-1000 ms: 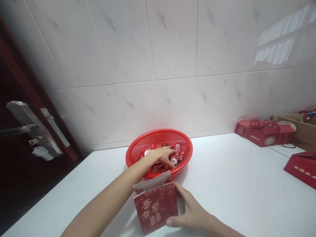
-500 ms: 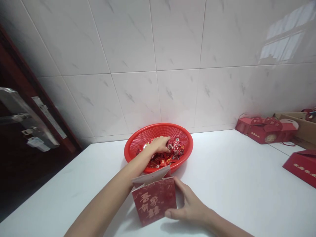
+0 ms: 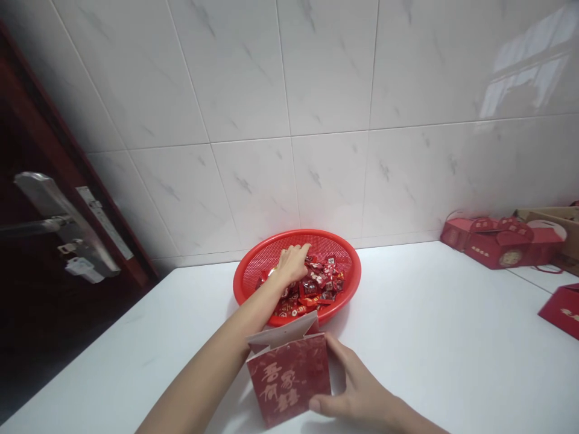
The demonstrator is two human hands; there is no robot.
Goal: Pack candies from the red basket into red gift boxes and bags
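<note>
Starting big: looking toward the tiled wall (image 3: pixel 325 72), closing off the back of the white desk (image 3: pixel 407 337) and likely stopping things from slipping off behind. Seeing a dark door (image 3: pixel 27 313) over on the left, past the desk's end, hardly getting in the way.

Coming down to the red basket (image 3: pixel 353 286): sitting near the wall, ahead of both arms, probably for an easy reach while leaving working room in front. Spotting a cardboard box (image 3: pixel 570 234) at far right, running out of frame, beside red gift boxes (image 3: pixel 503 246), lining the wall well away from the arms. Catching another red carton (image 3: pixel 563 310) nearer, also running out of frame.

Turning to the paper box (image 3: pixel 289 383): apparently standing just in front of the basket, opening upward, probably for access from above. Meeting a small obstacle: the raised flap (image 3: pixel 294 330), rising on the basket side, close by the left forearm (image 3: pixel 217 355).

Watching the right grip (image 3: pixel 355 386): closing partway around the paper box, pressing a thumb on the front, seemingly steadying it. Watching the left grip (image 3: pixel 293 265): bending fingers among wrapped sweets (image 3: pixel 316 286) inside the basket; not showing clearly how far it's opening, or whether it's holding any.
</note>
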